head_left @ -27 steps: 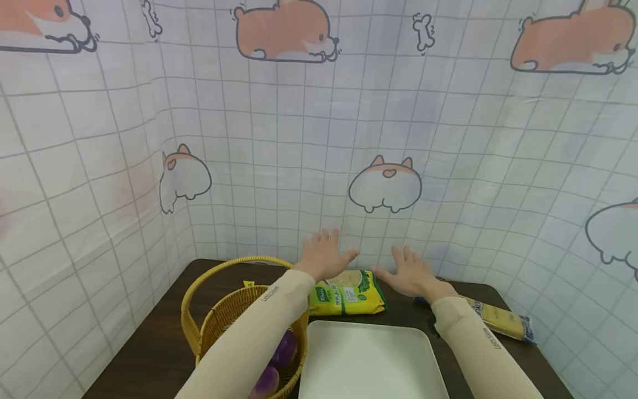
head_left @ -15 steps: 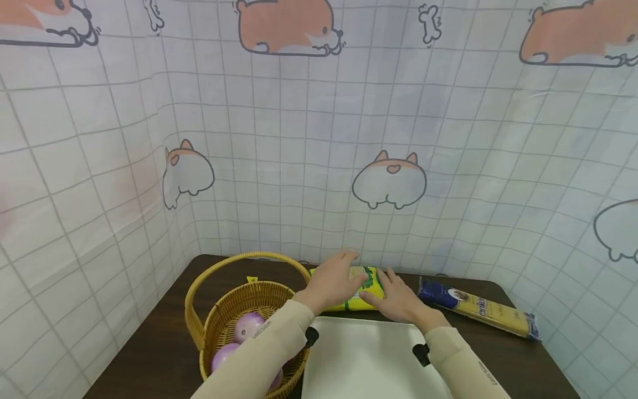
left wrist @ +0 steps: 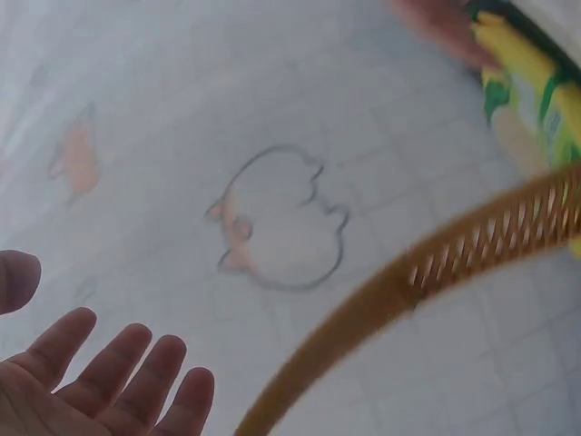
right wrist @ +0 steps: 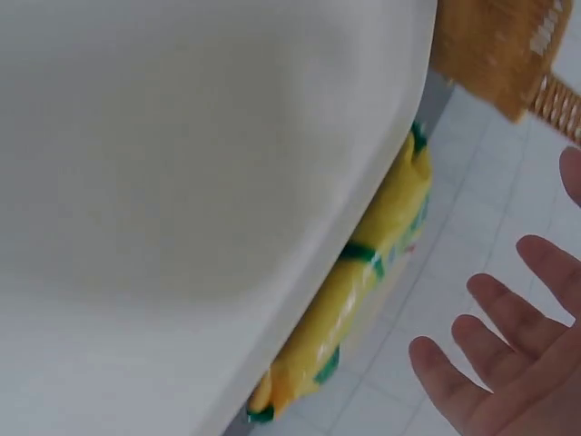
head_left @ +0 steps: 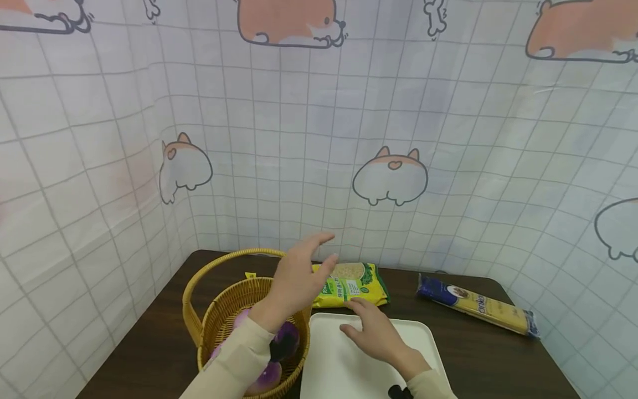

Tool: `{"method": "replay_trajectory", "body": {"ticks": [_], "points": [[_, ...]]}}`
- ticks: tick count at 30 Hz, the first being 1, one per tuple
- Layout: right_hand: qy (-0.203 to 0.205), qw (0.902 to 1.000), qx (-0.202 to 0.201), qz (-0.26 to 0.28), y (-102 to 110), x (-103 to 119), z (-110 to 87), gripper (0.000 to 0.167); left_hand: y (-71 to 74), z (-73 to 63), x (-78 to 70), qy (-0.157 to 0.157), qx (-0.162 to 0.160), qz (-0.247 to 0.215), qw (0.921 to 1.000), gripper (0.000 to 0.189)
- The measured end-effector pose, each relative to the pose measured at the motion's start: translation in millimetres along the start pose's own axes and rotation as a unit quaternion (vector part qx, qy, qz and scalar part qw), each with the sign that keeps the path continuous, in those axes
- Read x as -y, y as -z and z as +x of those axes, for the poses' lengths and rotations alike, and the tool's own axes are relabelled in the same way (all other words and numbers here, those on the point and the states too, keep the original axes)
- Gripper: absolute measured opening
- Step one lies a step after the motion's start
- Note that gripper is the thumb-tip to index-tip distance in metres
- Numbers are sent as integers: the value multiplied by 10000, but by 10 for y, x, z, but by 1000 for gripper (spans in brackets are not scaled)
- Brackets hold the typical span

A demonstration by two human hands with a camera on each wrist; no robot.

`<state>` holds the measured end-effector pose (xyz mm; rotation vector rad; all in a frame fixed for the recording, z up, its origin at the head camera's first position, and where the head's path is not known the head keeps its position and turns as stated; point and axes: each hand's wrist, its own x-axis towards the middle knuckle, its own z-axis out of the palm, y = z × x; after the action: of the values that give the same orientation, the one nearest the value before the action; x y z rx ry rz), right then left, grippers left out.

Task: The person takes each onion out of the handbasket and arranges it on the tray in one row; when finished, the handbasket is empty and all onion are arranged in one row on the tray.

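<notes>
A yellow and green packet of grain lies flat on the dark table behind a white tray. My left hand hovers open above the rim of a wicker basket, just left of the packet, and holds nothing. My right hand is open, palm down, over the tray's far edge, with its fingertips close to the packet. The left wrist view shows straight fingers, the basket handle and the packet. In the right wrist view spread fingers are beside the packet and the tray.
Purple onions lie in the basket. A long blue and yellow pasta packet lies at the right back of the table. A cartoon-dog curtain walls the table in at the back and on both sides.
Both hands have come off the yellow packet. The left hand rose and moved left over the basket; the right hand drew back over the tray. The packet still lies on the table.
</notes>
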<state>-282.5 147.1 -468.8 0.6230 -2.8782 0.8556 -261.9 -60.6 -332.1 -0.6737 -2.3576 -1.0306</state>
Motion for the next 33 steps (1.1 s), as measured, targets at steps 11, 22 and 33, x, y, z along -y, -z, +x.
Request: {"method": "replay_trajectory", "body": {"ticks": [11, 22, 33], "points": [[547, 9957, -473, 580, -310, 379, -160, 35, 810, -376, 196, -391, -761, 404, 9955, 37], [1552, 9778, -801, 1162, -484, 633, -205, 39, 1154, -728, 707, 667, -814, 364, 9938, 36], [1686, 9776, -322, 1215, -600, 746, -136, 40, 1093, -1061, 1129, 1400, -784, 52, 9870, 45]]}}
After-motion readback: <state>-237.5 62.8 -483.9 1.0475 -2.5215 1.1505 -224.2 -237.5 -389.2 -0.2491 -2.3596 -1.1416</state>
